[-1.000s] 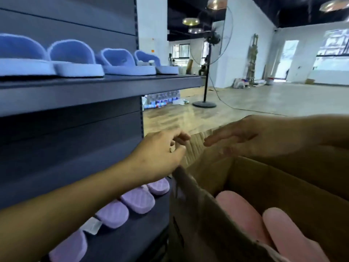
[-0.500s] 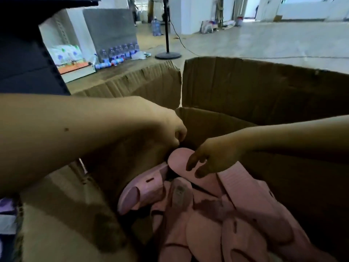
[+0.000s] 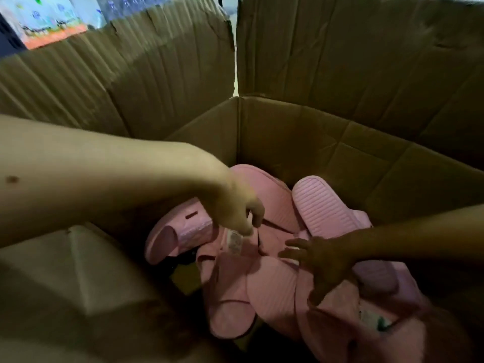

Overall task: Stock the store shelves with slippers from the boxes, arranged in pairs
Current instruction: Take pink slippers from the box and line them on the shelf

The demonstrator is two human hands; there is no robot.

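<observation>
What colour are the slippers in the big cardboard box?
Pink. The slippers in the cardboard box all look pale pink in the head view.

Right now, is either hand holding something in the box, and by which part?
The right hand, fingers spread over the pink slippers, holds nothing. The left hand curls its fingertips at the top of a pale tag; blur hides whether they pinch it.
</observation>
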